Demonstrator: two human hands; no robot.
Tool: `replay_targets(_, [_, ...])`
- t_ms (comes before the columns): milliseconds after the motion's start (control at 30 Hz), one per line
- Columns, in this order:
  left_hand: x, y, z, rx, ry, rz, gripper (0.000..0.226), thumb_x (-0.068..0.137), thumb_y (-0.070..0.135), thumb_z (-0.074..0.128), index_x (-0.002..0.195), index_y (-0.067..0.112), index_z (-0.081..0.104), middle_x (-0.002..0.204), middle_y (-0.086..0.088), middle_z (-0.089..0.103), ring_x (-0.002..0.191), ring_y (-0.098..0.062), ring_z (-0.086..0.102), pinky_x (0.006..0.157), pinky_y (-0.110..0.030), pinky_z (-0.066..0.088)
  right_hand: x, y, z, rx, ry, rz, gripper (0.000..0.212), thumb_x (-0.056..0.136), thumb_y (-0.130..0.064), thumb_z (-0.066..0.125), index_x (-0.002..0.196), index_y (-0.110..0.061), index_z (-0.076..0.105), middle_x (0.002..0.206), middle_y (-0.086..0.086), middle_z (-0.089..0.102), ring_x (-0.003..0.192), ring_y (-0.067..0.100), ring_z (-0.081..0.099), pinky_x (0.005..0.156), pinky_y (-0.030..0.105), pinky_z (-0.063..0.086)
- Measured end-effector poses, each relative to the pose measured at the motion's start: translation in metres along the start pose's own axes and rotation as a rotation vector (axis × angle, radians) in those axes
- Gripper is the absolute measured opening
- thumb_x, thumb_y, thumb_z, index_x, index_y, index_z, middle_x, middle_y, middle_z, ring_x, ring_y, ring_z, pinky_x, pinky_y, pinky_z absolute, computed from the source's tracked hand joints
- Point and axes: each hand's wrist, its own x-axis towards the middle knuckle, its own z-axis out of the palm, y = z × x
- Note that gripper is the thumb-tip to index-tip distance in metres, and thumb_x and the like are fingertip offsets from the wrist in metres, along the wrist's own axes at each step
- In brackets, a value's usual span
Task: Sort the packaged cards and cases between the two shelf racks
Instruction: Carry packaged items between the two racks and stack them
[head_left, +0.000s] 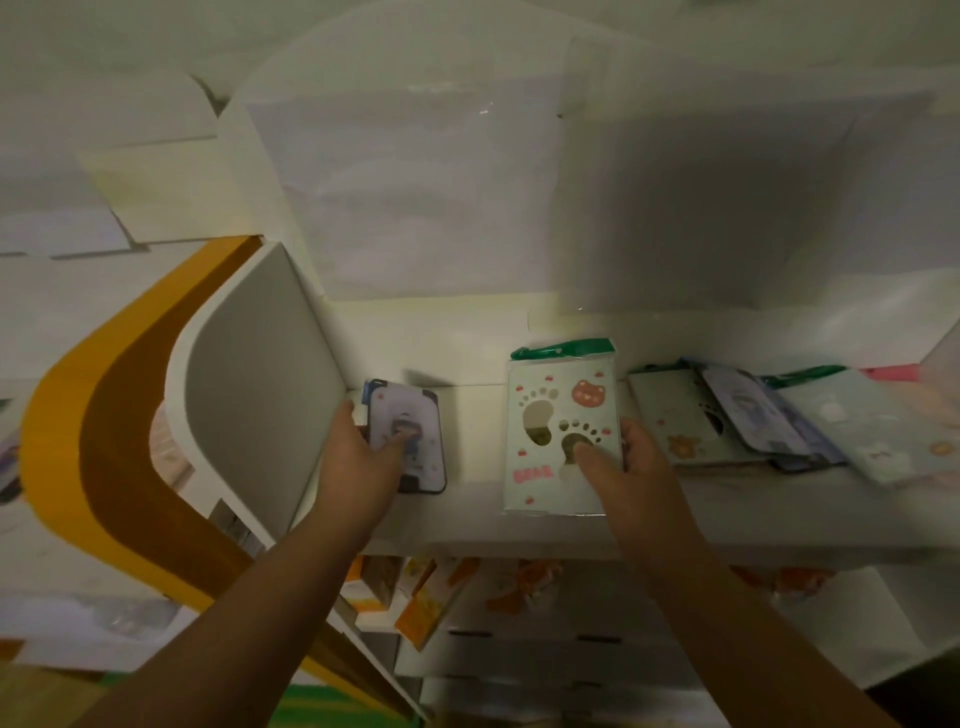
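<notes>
My left hand (363, 447) grips a dark-edged case (410, 436) on the shelf (467, 525); my right hand (628, 457) pinches the bear-print packet (556, 431).

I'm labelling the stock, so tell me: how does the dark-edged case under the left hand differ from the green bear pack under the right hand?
The case is smaller; the bear pack is clearly larger. The case has a dark rim and a bluish-white face; the bear pack is pale green with footprint cutouts, a bear face and a green header. The case lies by the shelf's side panel, the bear pack mid-shelf. Both lie flat, each held by one hand: left hand, right hand.
</notes>
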Motion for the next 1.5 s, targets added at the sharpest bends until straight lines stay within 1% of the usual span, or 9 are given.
replay_targets(100, [-0.013,0.005,-0.002,-0.136,-0.084,-0.077,0.026,0.088,0.038,0.068,0.109,0.025,0.060,0.100,0.002,0.071,0.090,-0.020,0.070,0.078,-0.043,0.060,-0.001,0.002,-0.002,0.016,0.000,0.001,0.026,0.092,-0.024,0.067,0.117,-0.023,0.059,0.107,0.000,0.074,0.091,0.017,0.074,0.075,0.040,0.063])
replay_targets(233, [-0.023,0.010,-0.010,-0.204,-0.106,-0.172,0.011,0.094,0.032,0.060,0.105,0.030,0.059,0.103,-0.004,0.071,0.089,-0.025,0.071,0.080,-0.048,0.059,-0.004,0.001,-0.002,0.043,-0.009,0.007,0.025,0.093,-0.022,0.065,0.117,-0.024,0.059,0.106,0.000,0.074,0.092,0.020,0.074,0.077,0.044,0.062])
replay_targets(433, [-0.038,0.019,-0.027,-0.205,-0.060,-0.132,0.018,0.093,0.032,0.059,0.111,0.027,0.059,0.100,-0.002,0.072,0.085,-0.022,0.073,0.075,-0.045,0.061,-0.011,-0.002,0.008,0.069,-0.020,-0.015,0.023,0.093,-0.022,0.064,0.116,-0.023,0.060,0.104,0.000,0.074,0.091,0.020,0.074,0.075,0.042,0.062])
replay_targets(533, [-0.048,0.028,-0.037,-0.207,-0.043,-0.042,0.019,0.090,0.033,0.063,0.106,0.024,0.061,0.096,-0.001,0.073,0.079,-0.015,0.073,0.065,-0.032,0.061,-0.016,-0.001,0.016,0.041,-0.004,-0.017,0.020,0.093,-0.021,0.064,0.113,-0.023,0.062,0.102,-0.002,0.075,0.088,0.015,0.074,0.070,0.035,0.062])
replay_targets(800, [-0.069,0.031,-0.082,-0.236,-0.056,0.039,0.019,0.093,0.034,0.059,0.112,0.030,0.059,0.097,0.007,0.074,0.082,-0.008,0.073,0.069,-0.033,0.061,-0.046,-0.006,0.052,0.000,0.024,-0.044,0.018,0.094,-0.021,0.063,0.111,-0.024,0.060,0.106,0.001,0.073,0.093,0.022,0.073,0.078,0.046,0.062])
replay_targets(1033, [-0.089,0.012,-0.145,-0.359,-0.080,0.076,0.018,0.094,0.026,0.059,0.112,0.025,0.061,0.098,0.005,0.075,0.085,-0.010,0.073,0.065,-0.029,0.059,-0.106,-0.017,0.104,0.093,0.010,-0.076,0.021,0.095,-0.015,0.060,0.116,-0.016,0.059,0.104,0.003,0.073,0.082,0.016,0.075,0.058,0.030,0.059])
replay_targets(1133, [-0.100,-0.003,-0.179,-0.371,-0.067,0.090,0.018,0.095,0.023,0.058,0.113,0.024,0.060,0.099,0.006,0.074,0.085,-0.010,0.073,0.064,-0.026,0.059,-0.136,-0.017,0.131,0.106,-0.001,-0.092,0.023,0.096,-0.018,0.058,0.119,-0.016,0.059,0.104,0.003,0.073,0.085,0.019,0.075,0.059,0.036,0.060])
replay_targets(1367, [-0.120,-0.050,-0.268,-0.365,0.007,0.063,0.016,0.096,0.022,0.056,0.111,0.020,0.062,0.100,0.000,0.074,0.085,-0.015,0.073,0.067,-0.036,0.061,-0.194,-0.009,0.201,0.084,-0.061,-0.100,0.018,0.095,-0.016,0.059,0.111,-0.023,0.061,0.105,0.003,0.074,0.096,0.028,0.072,0.078,0.058,0.059])
replay_targets(1500, [-0.131,-0.074,-0.320,-0.334,0.058,0.053,0.013,0.095,0.025,0.057,0.107,0.022,0.062,0.094,0.004,0.074,0.078,-0.009,0.072,0.060,-0.027,0.059,-0.224,-0.004,0.249,0.065,-0.154,-0.094,0.020,0.095,-0.016,0.058,0.115,-0.021,0.061,0.103,0.003,0.074,0.093,0.027,0.073,0.074,0.054,0.061])
